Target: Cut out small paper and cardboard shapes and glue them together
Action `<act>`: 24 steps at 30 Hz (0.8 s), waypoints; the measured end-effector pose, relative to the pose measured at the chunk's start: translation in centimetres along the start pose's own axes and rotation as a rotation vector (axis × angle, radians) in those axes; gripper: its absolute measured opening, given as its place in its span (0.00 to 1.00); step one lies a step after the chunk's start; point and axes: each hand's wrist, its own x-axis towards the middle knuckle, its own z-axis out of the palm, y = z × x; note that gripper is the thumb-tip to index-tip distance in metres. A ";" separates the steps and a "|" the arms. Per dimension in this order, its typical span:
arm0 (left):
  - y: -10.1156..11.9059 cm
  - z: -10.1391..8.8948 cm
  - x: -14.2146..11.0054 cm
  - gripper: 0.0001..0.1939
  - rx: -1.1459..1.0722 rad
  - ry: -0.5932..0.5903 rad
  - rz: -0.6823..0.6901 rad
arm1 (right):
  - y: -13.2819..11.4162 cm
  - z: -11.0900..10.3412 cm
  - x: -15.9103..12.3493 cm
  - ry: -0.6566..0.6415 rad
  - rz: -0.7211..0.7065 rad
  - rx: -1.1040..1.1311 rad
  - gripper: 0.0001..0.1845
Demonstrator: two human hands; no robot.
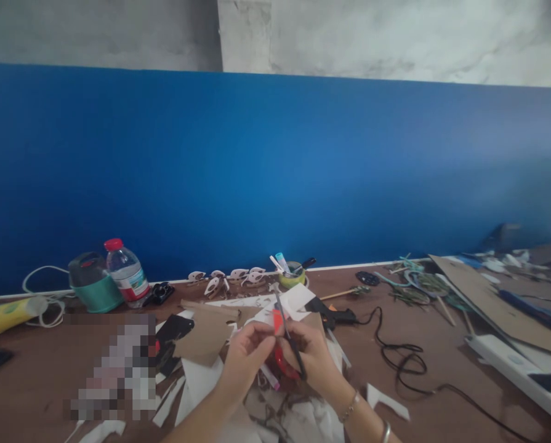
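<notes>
Both my hands meet above the middle of the cluttered table. With closed fingers, my left hand (248,357) pinches a small orange-red piece (277,319), which looks like paper. A pair of scissors (297,357) with black and red handles is in my right hand (316,358), its blades pointing away from me beside the orange-red piece. The fingertips of the two hands nearly touch, and my right fingers hide part of the scissors. Below the hands lie crumpled white scraps (312,415) and a pink-tipped marker (269,376).
A black glue gun (340,315) with a looping cord lies to the right, near a white power strip (519,372). Leaf-shaped cutouts (214,284) and a green tape roll (292,280) holding pens are behind. A plastic bottle (126,274) stands left, and cardboard (497,301) right.
</notes>
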 end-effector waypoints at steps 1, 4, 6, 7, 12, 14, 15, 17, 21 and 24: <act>0.0 0.1 0.1 0.18 -0.046 -0.018 -0.035 | 0.0 -0.1 0.0 0.009 -0.017 -0.003 0.13; 0.1 0.2 0.2 0.22 -0.106 -0.061 -0.111 | 0.1 -0.3 0.0 -0.004 -0.047 -0.004 0.13; 0.3 0.2 0.3 0.20 -0.131 -0.116 -0.154 | 0.0 -0.4 0.0 -0.016 -0.053 -0.024 0.13; 0.3 0.2 0.4 0.19 -0.154 -0.151 -0.181 | -0.1 -0.4 0.0 -0.016 -0.057 -0.040 0.13; 0.3 0.1 0.4 0.18 -0.275 -0.181 -0.264 | -0.6 0.0 0.0 0.021 -0.040 -0.031 0.15; 0.1 0.2 0.4 0.18 -0.289 -0.140 -0.234 | -0.6 0.0 0.1 0.047 -0.007 0.009 0.17; 0.0 0.2 0.5 0.18 -0.296 -0.120 -0.215 | -0.6 0.0 0.1 0.065 0.008 0.027 0.18; -0.2 0.2 0.5 0.18 -0.310 -0.088 -0.185 | -0.5 -0.1 0.2 0.097 0.047 0.061 0.18; -0.4 0.3 0.5 0.18 -0.298 -0.053 -0.165 | -0.6 -0.1 0.2 0.082 0.123 0.103 0.19; -0.5 0.3 0.4 0.18 -0.229 -0.063 -0.171 | -0.7 0.0 0.2 0.065 0.103 0.097 0.19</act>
